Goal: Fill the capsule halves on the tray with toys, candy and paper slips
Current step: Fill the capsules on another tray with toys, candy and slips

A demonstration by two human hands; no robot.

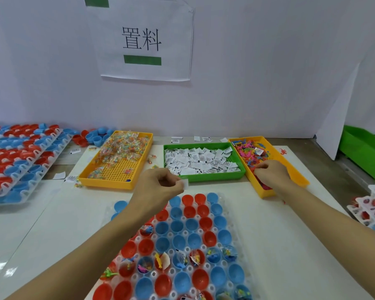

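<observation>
Here the left hand [160, 187] pinches a small white paper slip [186, 183] above the far edge of the clear tray [236, 215] of red and blue capsule halves [183, 226], while the right hand [271, 173], fingers curled, reaches into the yellow bin of toys [290, 167] at the far right, though what it grips cannot be told.

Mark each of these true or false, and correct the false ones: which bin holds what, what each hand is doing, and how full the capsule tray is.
1. The green bin holds the paper slips. True.
2. The left hand pinches a paper slip above the capsule tray. True.
3. The right hand rests in the candy bin. False: it reaches into the toy bin on the right.
4. Every capsule half on the tray is filled. False: the far rows look empty; filled ones sit nearer the person.
5. The candy bin is green. False: it is yellow.
</observation>
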